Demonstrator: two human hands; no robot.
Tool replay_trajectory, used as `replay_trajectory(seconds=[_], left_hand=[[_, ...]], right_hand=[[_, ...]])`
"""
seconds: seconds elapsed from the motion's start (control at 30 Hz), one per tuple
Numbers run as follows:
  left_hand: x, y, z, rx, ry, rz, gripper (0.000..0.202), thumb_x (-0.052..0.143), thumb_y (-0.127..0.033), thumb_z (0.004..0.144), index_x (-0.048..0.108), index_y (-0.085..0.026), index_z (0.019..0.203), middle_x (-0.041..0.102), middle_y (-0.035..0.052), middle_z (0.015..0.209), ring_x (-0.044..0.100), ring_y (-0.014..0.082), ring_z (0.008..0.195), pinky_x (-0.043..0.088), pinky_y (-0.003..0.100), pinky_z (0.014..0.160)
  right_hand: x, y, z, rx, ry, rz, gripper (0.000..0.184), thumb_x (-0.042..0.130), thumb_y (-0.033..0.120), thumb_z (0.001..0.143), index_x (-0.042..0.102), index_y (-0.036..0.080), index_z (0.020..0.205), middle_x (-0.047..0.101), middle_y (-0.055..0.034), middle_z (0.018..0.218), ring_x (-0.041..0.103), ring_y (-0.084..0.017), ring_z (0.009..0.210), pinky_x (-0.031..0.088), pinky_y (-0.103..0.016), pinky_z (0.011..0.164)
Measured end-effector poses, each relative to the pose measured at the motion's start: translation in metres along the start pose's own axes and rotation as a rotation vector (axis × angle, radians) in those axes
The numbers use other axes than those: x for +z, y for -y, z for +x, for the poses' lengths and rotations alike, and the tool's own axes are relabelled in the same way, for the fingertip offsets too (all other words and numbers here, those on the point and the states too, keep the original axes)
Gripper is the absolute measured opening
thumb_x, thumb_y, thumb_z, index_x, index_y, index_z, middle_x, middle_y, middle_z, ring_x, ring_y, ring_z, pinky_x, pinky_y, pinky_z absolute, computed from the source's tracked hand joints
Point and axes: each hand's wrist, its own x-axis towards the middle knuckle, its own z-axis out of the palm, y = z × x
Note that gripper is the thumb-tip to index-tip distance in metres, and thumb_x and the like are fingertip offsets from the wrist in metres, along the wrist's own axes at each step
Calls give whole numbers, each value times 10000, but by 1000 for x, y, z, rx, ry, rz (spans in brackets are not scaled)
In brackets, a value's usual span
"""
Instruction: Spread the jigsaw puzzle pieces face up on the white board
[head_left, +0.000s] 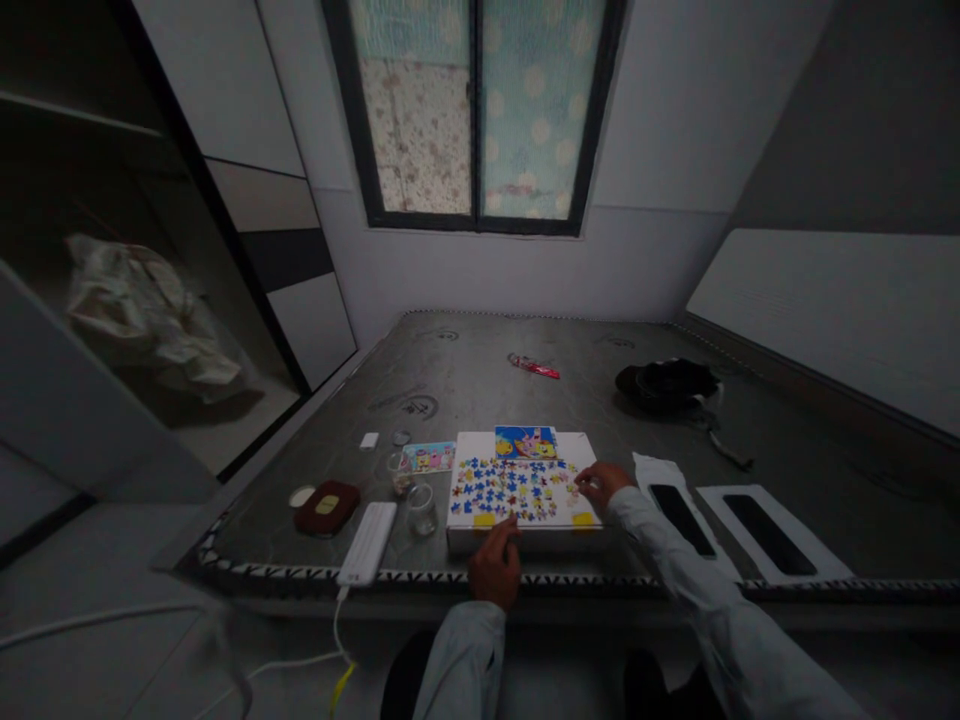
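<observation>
A white board (465, 445) lies on the grey mattress-like surface (525, 380), covered with several loose blue, yellow and pink puzzle pieces (514, 490). A finished patch of the cartoon picture (525, 442) sits at its far edge. My left hand (495, 565) rests at the board's near edge, fingertips touching pieces there. At the board's right side, my right hand (600, 482) has its fingers curled over pieces; whether it pinches one is too small to tell.
Left of the board lie a small cartoon picture card (429, 457), two clear cups (421, 507), a white power bank with cable (366, 543), a dark red case (326, 507). Two white sheets with black strips (765, 535) lie right; a black bag (664, 385) and red wrapper (534, 366) beyond.
</observation>
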Motion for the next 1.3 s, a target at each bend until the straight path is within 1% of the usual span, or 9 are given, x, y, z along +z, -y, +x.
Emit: replay_trajectory(seconds=[0.1,0.27,0.47,0.7,0.77,0.87,1.07,1.2,1.3], left_hand=[[1,1,-1,-7,0,-1,335,445,-73,857,728,-241,919,778,17,1137,738,164,1052,610,297,932],[3,-2,-2,-35,-13,-19,339,432,-69,851,720,-232,923,776,23,1139,735,167,1061,605,307,934],[0,-3,-1,-38,1,-24,343,428,-63,852,720,-229,924,772,27,1151,728,170,1081,599,314,956],[-1,0,1,23,-6,-5,341,450,-49,829,727,-229,915,780,16,1131,743,159,1041,615,284,913],[-2,-2,2,21,-11,1,348,446,-46,827,730,-225,916,781,17,1128,743,158,1042,613,286,923],[-4,-3,3,37,-1,8,349,448,-45,829,732,-225,921,782,14,1124,743,155,1041,613,278,921],[-4,-1,3,53,-9,10,345,456,-45,832,733,-233,919,781,8,1131,745,154,1034,616,271,913],[-3,-2,2,31,-12,12,347,449,-41,824,726,-232,907,783,13,1122,744,158,1038,616,278,915],[-2,-3,2,27,-16,8,345,446,-48,834,727,-233,908,785,20,1114,744,162,1039,617,276,908]], right_hand=[[-3,0,-2,-16,10,-34,163,681,272,806,795,291,921,771,-29,1007,677,-215,1028,449,-361,984],[-9,9,0,-83,83,-111,271,615,331,886,763,303,1112,754,-49,1099,669,-218,1064,448,-351,962],[-9,17,3,-87,103,-143,224,635,283,865,773,280,1042,747,-58,1104,670,-224,1050,434,-359,951],[-13,20,-1,-49,53,-130,153,664,288,836,753,267,958,782,-4,1042,679,-174,993,436,-287,900],[-17,20,-3,-29,37,-152,172,637,297,857,754,273,981,789,-1,1049,679,-183,1004,431,-300,908],[-23,20,-3,-14,23,-223,224,591,277,884,764,266,1024,795,-38,1051,671,-231,1031,418,-360,930],[-25,23,-8,-75,41,-317,265,547,276,919,798,274,1001,776,-76,1107,646,-257,1088,415,-376,933],[-25,25,-18,-136,41,-279,318,518,325,953,767,268,1142,739,-96,1203,639,-263,1122,425,-385,945],[-24,26,-22,-159,60,-225,299,581,381,929,774,268,1126,734,-90,1199,647,-268,1112,430,-392,962]])
